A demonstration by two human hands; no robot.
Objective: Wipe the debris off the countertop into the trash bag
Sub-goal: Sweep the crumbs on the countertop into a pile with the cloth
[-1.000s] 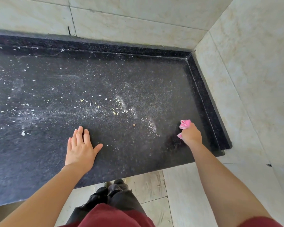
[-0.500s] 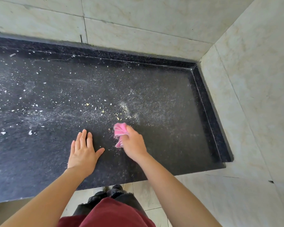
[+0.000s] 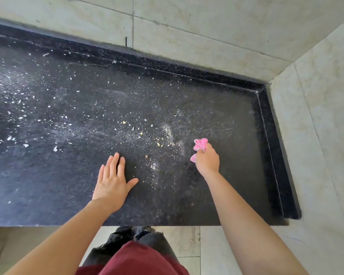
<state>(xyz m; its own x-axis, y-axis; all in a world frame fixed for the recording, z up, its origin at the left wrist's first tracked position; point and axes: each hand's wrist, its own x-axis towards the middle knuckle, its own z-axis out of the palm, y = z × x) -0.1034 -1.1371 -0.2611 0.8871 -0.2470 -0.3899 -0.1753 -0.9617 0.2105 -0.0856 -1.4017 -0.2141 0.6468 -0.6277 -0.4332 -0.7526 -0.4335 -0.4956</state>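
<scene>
Debris (image 3: 141, 133), white flecks and yellowish crumbs, is lying scattered across the black surface (image 3: 226, 108). I am resting my left hand (image 3: 112, 183) flat on it, fingers straight. My right hand (image 3: 208, 161) is gripping a bunched pink cloth (image 3: 200, 144), fingers curled round it, just right of the crumbs.

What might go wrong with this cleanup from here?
No trash bag is in view, so crumbs swept past the countertop front edge would likely land on the floor. The pink cloth is bunched small in the right hand, so fine dust may get smeared or missed. The left hand lies flat near crumbs and may pick some up.
</scene>
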